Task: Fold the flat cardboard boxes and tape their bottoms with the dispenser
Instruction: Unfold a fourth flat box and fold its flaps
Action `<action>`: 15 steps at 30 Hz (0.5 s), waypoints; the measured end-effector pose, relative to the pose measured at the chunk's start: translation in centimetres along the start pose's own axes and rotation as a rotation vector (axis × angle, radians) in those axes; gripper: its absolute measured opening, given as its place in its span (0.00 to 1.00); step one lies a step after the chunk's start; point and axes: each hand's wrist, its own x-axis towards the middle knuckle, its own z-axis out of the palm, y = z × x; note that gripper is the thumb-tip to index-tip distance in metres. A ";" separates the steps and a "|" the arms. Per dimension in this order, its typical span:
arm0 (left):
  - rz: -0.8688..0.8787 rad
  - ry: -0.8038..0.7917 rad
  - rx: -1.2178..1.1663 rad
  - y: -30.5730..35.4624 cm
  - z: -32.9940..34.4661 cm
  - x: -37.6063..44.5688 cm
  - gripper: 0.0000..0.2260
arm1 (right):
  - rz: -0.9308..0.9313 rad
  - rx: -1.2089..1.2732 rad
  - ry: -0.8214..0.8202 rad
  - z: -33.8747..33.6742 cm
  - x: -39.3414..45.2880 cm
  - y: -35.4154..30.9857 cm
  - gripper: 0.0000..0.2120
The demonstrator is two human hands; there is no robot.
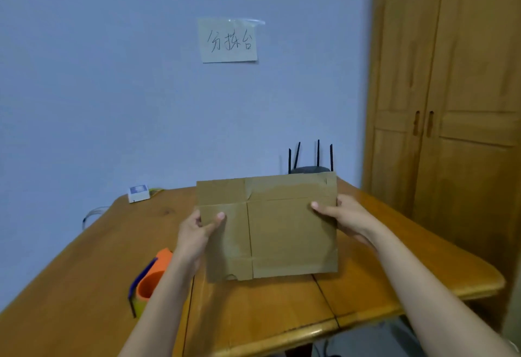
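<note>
Head view: a flat box point(270, 227) is held upright at the frame's centre, above a table point(84, 272).
Box: brown cardboard, still flattened; crease lines and flap slits are seen on the facing side, and its lower edge is raised off the tabletop.
Left hand point(197, 232): the box's left edge is pinched, with the thumb laid on the front face and the fingers hidden behind.
Right hand point(346, 215): the box's right edge is gripped, with the thumb pressed on the front face and the remaining fingers wrapped behind the edge.
Dispenser point(149, 280): an orange and dark blue tool is seen lying on the table at lower left, partly covered by the left forearm, well apart from the box.
Table: a wooden top with rounded corners is seen filling the lower half of the frame.
Router point(310, 169): a dark body with four upright antennas is seen just behind the box's top edge.
White device point(138, 192): set at the table's far left corner, against the wall.
Note point(228, 40): a handwritten paper is taped to the blue wall at upper centre.
Wardrobe point(451, 103): wooden doors with two handles are seen on the right side.
</note>
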 end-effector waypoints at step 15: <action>-0.034 0.017 0.001 -3.0 0.3 -3.3 0.26 | 0.027 0.054 0.013 1.9 -1.4 3.9 0.22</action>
